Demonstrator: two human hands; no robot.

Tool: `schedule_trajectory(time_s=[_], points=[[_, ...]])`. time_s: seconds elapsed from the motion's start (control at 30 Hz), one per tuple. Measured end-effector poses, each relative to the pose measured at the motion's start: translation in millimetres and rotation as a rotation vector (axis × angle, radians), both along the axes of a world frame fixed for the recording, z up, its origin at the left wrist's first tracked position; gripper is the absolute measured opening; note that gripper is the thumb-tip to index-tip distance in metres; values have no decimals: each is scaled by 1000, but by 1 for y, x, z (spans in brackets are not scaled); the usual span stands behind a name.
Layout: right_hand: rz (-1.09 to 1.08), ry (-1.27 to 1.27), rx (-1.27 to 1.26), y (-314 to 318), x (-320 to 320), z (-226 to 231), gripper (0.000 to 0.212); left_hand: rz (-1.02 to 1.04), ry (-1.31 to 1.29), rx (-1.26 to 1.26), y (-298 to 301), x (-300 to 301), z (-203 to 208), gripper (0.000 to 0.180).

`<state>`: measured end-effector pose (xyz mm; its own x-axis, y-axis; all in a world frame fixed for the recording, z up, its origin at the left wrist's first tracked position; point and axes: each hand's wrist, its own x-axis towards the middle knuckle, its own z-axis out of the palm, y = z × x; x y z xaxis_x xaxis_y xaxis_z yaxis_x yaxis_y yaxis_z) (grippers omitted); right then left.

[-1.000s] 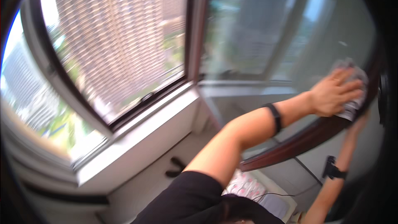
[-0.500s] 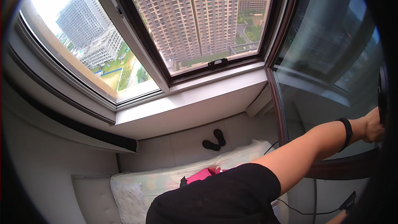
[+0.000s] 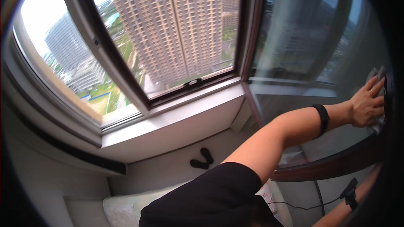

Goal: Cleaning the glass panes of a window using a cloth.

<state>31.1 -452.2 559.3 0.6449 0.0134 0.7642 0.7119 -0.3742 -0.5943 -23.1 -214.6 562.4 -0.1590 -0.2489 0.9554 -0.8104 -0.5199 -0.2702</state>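
My left arm reaches across to the right, a black band round its wrist. At the far right edge my left hand, with a ring on one finger, holds a crumpled grey-white cloth against the glass pane of a swung-in window sash. Its fingers are spread over the cloth, and the rim of the view cuts off part of both. At the lower right, my right forearm runs up toward the sash's dark lower frame, wearing a black strapped device. My right hand is out of sight.
Ahead is a pale windowsill below a window with a black latch; tall buildings stand outside. Black slippers lie on the floor. A bed is partly hidden by my black sleeve. From the device on my right forearm trails a cable.
The view has turned rightward. My left hand has come further into view, showing the cloth beneath it. More of my right forearm shows, and the pink thing on the bed has gone out of sight.
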Motion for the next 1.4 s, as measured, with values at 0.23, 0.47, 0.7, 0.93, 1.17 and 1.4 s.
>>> schedule_trajectory(time_s=[0.23,0.47,0.7,0.93,1.17,1.4], points=[[45,-68,50,-2,-3,21,51,48,-230,-51,-25,29,103,49],[-80,-74,342,-48,-27,-11,48,128,-142,-50,34,48,152,60],[-144,-285,369,55,-93,37,45,179,-50,-288,93,65,187,55],[-196,-242,364,46,-104,40,40,125,14,-392,39,67,240,48],[-137,-209,408,51,-98,36,39,8,-271,-134,-24,30,282,50],[-117,-209,377,47,-101,35,39,175,-273,-256,33,74,305,51]])
